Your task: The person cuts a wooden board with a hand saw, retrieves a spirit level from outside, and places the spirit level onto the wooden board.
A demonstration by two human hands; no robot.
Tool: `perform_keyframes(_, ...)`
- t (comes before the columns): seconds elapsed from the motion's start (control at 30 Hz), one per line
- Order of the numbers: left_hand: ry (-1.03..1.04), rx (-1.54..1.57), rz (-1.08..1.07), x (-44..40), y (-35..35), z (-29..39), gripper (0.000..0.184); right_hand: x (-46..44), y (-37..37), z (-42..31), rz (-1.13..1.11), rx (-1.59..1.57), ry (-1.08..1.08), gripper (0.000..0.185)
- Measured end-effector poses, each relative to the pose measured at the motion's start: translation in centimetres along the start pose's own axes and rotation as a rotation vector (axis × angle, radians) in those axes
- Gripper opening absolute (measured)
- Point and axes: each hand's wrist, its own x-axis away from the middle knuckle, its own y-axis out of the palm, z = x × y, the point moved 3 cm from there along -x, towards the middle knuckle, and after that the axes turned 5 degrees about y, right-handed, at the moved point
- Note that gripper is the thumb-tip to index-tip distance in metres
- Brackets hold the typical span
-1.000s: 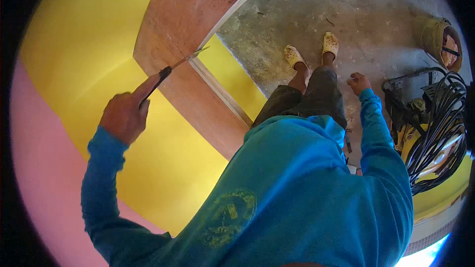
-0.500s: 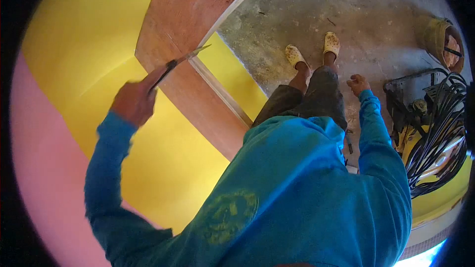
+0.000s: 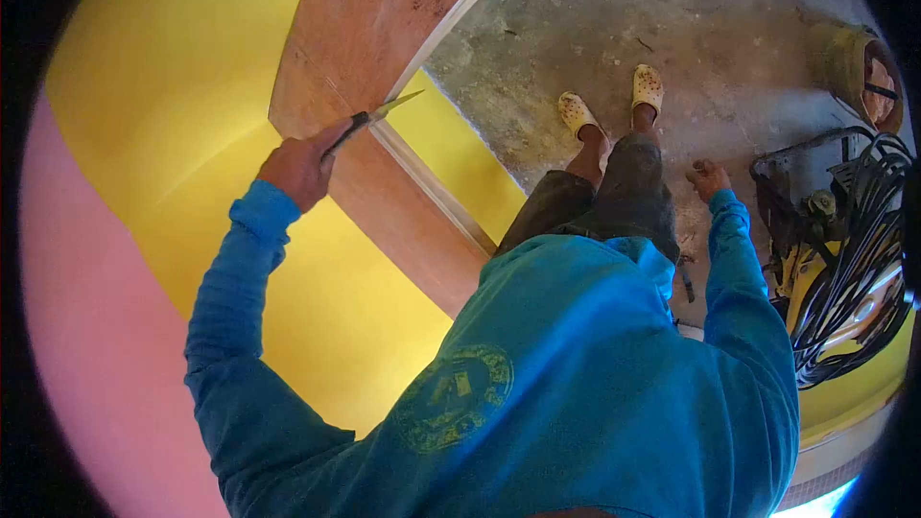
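- Left hand [image 3: 299, 175] grips a bladed tool [image 3: 361, 121] over the red ledge [image 3: 403, 221]; contact cannot be told.
- Right hand [image 3: 708, 178] hangs curled near the machine [image 3: 821, 203], contents unclear.
- Firm wrist, light pressure should spare the ledge.

No text can be read. The one printed mark is a round emblem [image 3: 456, 398] in yellowish green on the chest of the blue shirt [image 3: 604, 364], on the wearer's left side. A ring runs around its edge, with small marks in it that could be lettering, too faint and small to make out. Inside the ring sit a pale block and further yellowish patches, none of them legible as letters or numbers
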Motion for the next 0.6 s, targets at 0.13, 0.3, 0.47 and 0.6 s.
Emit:
perform_keyframes(0.13, -0.104, -0.029, -0.137, 3.6, -5.2, 2.2, 0.047, -0.2, -0.8, 1.5, 0.076, -0.009, -0.031, 0.046)
perform_keyframes(0.3, -0.056, 0.013, -0.088, 3.7, -3.5, 1.5, 0.049, -1.8, 0.2, 3.2, 0.082, 0.159, 0.018, 0.046)
perform_keyframes(0.47, 0.059, 0.056, 0.013, -0.7, 0.1, -0.4, 0.051, 0.8, -0.4, -0.6, -0.001, -0.082, -0.011, 0.046)
perform_keyframes(0.6, -0.078, 0.019, -0.114, 4.1, -3.9, 0.5, 0.046, 0.8, -1.2, 1.8, 0.020, -0.148, 0.039, 0.045)
